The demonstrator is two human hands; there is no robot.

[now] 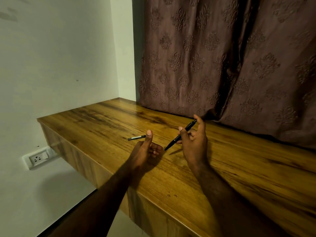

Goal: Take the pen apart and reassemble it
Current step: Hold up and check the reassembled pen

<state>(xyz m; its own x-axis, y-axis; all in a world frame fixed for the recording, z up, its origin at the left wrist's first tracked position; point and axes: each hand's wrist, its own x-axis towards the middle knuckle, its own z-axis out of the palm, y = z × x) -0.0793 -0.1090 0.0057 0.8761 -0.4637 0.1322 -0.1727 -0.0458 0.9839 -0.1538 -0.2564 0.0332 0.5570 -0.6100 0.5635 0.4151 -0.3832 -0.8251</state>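
— Black, that pen [180, 135] — which hand has it?

— The right hand [194, 142], raised a little above the wooden desk [239, 168]. Thumb and fingers close around the middle of the barrel.

— How does it lie?

— On a slant. Its long axis runs from lower left to upper right: the tapered tip points down and left toward the desk surface, and the clicker end points up and right toward the brown curtain [222, 57].

— And the left hand [146, 149]?

— Fingers curled loosely into the palm, thumb sticking up. I cannot tell whether anything is in it.

— Anything else on the desk?

— A short dark stick [136, 137] lies flat just beyond the left thumb, with a pale band along it. Its long axis runs nearly left to right. Whether the thumb touches it, I cannot tell.
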